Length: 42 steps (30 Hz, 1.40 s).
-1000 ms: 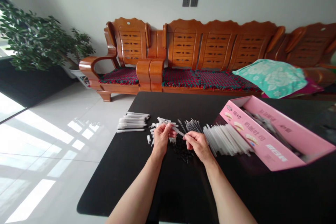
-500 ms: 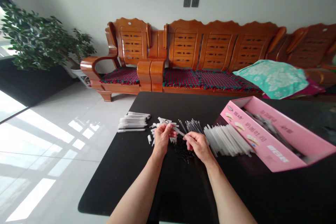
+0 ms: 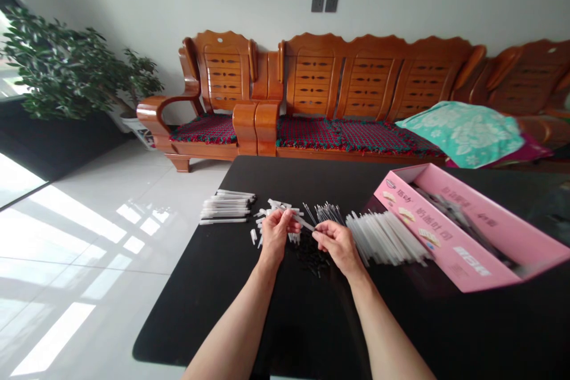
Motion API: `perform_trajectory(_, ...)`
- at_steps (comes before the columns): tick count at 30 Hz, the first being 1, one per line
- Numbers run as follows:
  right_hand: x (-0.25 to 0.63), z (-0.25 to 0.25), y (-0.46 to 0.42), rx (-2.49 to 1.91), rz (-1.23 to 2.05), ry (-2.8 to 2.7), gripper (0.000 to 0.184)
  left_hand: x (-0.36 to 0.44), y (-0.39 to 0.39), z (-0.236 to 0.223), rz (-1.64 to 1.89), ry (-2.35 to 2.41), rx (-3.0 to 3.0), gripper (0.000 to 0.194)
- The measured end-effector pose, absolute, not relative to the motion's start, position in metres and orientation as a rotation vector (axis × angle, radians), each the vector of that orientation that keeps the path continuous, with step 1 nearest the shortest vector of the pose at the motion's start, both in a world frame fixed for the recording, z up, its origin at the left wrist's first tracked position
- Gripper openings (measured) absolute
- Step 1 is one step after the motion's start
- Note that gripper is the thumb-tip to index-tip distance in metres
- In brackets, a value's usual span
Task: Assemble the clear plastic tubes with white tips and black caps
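My left hand (image 3: 275, 236) and my right hand (image 3: 339, 246) are raised close together over a black table (image 3: 249, 320). Both pinch a slim white pen tube (image 3: 303, 223) running between them, its far end in my left fingers. Just beyond my left hand lies a loose pile of white pen parts (image 3: 272, 209). Black small parts (image 3: 309, 255) are heaped below my hands, partly hidden by them. Metal-tipped pen refills (image 3: 327, 214) lie beyond them. Translucent tubes (image 3: 385, 238) fan out to the right of my right hand.
Neat white pens (image 3: 226, 208) lie in a row at the table's far left. An open pink carton (image 3: 445, 228) holding refills stands at right. A wooden sofa (image 3: 351, 95) stands beyond the table's far edge, with a potted plant (image 3: 75, 68) to its left.
My hands keep their grip on the tube and barely move. The whole view drifts very slightly.
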State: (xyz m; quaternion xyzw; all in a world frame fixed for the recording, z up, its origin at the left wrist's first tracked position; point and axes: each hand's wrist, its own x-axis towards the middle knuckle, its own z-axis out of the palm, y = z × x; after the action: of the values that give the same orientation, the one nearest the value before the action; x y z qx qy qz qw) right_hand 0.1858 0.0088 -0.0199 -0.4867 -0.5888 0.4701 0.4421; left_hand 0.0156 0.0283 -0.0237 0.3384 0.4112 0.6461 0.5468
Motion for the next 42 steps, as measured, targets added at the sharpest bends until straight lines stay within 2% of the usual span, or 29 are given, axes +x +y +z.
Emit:
perform_trajectory(6,0.1865,-0.0194,0.0082,-1.21,1.102,-1.589,0.034,0.0149,0.0289,-0.0253,1.542,0.982,0.798,0.043)
perform_trajectory(9,0.1859,-0.0191,0.0077,-1.227,1.144,-1.492,0.027,0.015,0.0293,-0.0255,1.539,0.994,0.803,0.044)
perform_trajectory(16,0.1871,-0.0207,0.0083,-1.196,1.094,-1.601,0.034,0.0153,0.0285,-0.0248,1.537,0.984,0.801,0.043)
perform_trajectory(19,0.1865,-0.021,0.0088,-1.199,1.146,-1.515,0.027,0.0154,0.0283,-0.024,1.53,0.988,0.812,0.043)
perform_trajectory(25,0.1871,-0.0195,0.0085,-1.202,1.092,-1.62,0.034,0.0149,0.0292,-0.0257,1.54,0.994,0.815,0.043)
perform_trajectory(32,0.1854,-0.0225,0.0096,-1.222,1.137,-1.469,0.025,0.0162,0.0288,-0.0264,1.543,0.99,0.81,0.044)
perform_trajectory(40,0.1875,-0.0207,0.0084,-1.198,1.067,-1.63,0.036,0.015,0.0286,-0.0253,1.545,0.987,0.814,0.042)
perform_trajectory(42,0.1875,-0.0219,0.0089,-1.193,1.082,-1.599,0.031,0.0149,0.0286,-0.0249,1.544,0.987,0.816,0.042)
